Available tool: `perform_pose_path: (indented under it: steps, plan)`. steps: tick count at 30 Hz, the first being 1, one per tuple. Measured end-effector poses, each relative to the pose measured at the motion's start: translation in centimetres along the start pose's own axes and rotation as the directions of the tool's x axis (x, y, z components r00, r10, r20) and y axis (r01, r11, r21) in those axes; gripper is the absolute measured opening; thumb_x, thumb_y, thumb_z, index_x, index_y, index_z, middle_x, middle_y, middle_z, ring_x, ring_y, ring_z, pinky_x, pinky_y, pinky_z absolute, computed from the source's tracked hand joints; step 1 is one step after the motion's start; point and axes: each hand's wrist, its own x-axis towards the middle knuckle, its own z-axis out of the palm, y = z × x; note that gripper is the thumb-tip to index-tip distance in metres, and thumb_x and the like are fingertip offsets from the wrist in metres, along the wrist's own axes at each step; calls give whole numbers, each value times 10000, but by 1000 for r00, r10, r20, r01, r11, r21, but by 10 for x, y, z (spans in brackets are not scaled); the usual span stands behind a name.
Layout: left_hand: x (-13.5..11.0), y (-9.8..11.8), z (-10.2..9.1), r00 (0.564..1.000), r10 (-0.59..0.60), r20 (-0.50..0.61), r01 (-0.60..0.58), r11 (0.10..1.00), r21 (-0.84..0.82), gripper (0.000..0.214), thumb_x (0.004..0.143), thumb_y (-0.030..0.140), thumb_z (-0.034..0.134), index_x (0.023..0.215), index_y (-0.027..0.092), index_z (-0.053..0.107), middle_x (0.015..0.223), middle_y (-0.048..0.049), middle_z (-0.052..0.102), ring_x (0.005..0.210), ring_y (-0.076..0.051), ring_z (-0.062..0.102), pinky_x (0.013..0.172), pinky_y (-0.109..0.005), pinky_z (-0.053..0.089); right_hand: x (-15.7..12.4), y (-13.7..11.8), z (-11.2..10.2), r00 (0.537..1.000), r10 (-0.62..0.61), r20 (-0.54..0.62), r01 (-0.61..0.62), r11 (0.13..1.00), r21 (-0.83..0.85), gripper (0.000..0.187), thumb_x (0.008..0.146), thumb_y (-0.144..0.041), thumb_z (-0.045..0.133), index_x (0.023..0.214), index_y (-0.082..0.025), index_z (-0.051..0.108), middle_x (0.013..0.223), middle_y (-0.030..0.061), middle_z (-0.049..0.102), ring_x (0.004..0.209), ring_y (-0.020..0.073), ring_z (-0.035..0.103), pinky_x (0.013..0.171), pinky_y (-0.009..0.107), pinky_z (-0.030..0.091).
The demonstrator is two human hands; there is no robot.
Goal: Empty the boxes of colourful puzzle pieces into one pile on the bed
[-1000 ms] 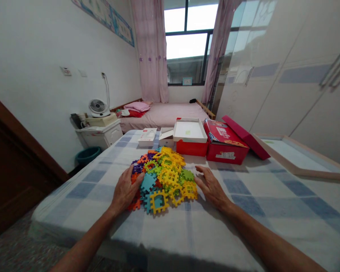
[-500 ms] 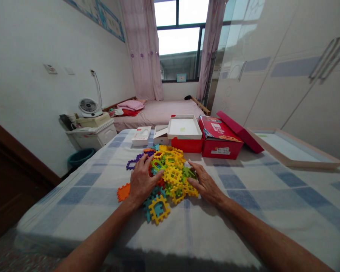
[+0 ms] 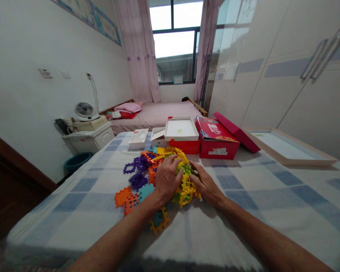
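A heap of interlocking plastic building tiles with notched edges lies on the checked cloth, in yellow (image 3: pixel 186 187), purple (image 3: pixel 138 180), orange (image 3: pixel 122 197) and blue (image 3: pixel 146 191). My left hand (image 3: pixel 167 180) rests palm down on the heap's middle, fingers loosely bent and thumb apart, covering the tiles beneath. Against the heap's right side, my right hand (image 3: pixel 206 184) touches yellow and green tiles, its thumb and fingers apart. Between both hands the yellow and green tiles are bunched up. One yellow frame tile (image 3: pixel 160 225) lies near my left wrist, partly hidden by the forearm.
Behind the heap stand a small white box (image 3: pixel 138 139), an open white carton (image 3: pixel 158 138), a red box with a white tray (image 3: pixel 184 145) on it, and a larger red box (image 3: pixel 218 149) with a lid leaning on it. A shallow tray (image 3: pixel 291 148) lies at right.
My left hand has moved right across the heap, towards my right hand. Yellow and green tiles are bunched closer together, while more purple and orange tiles show at left.
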Motion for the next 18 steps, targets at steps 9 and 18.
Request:
perform_pose_path:
  steps: [9, 18]
  plan:
    - [17, 24, 10, 952, 285, 113, -243, 925, -292, 323, 880, 232, 454, 1170, 187, 589, 1291, -108, 531, 1192, -199, 494, 1030, -348, 386, 0, 5, -16, 954, 180, -242, -163, 983, 87, 456, 862, -448, 416, 1229, -189, 497, 1250, 97, 543, 1161, 228, 502, 1003, 409, 397]
    - [70, -97, -12, 964, -172, 203, 107, 949, 297, 443, 908, 399, 376, 1089, 80, 624, 1135, -187, 594, 1075, -303, 560, 956, -446, 422, 2, 6, -15, 950, 231, -211, -226, 973, 47, 481, 875, -479, 398, 1246, -181, 471, 1264, 110, 523, 1191, 233, 473, 1047, 429, 343]
